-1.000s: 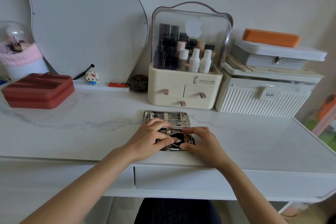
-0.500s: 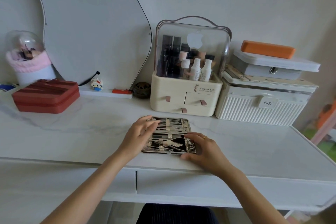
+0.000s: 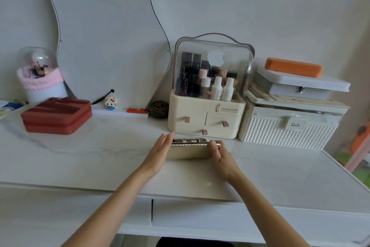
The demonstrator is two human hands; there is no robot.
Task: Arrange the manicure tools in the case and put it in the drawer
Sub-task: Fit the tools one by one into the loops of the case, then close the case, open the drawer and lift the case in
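The gold manicure case (image 3: 189,151) lies on the white marble desk (image 3: 100,156), half folded. Its near flap is tilted up, showing its gold outer side. Behind it a strip of the far half shows metal tools (image 3: 188,140) under straps. My right hand (image 3: 221,159) grips the raised flap at its right end. My left hand (image 3: 160,151) rests flat against the case's left edge with fingers straight. Two shut drawer fronts (image 3: 230,218) run under the desk's front edge.
A cream cosmetics organiser (image 3: 207,118) with a clear dome stands just behind the case. Right of it are stacked white boxes (image 3: 288,126) topped by an orange case (image 3: 293,67). At the left sit a red box (image 3: 57,115), a pink-trimmed dome jar (image 3: 41,78) and a wavy mirror (image 3: 108,36).
The case lay open flat with both halves of tools showing; now its near flap is lifted and folding toward the far half. My left hand slid from on top to the left edge.
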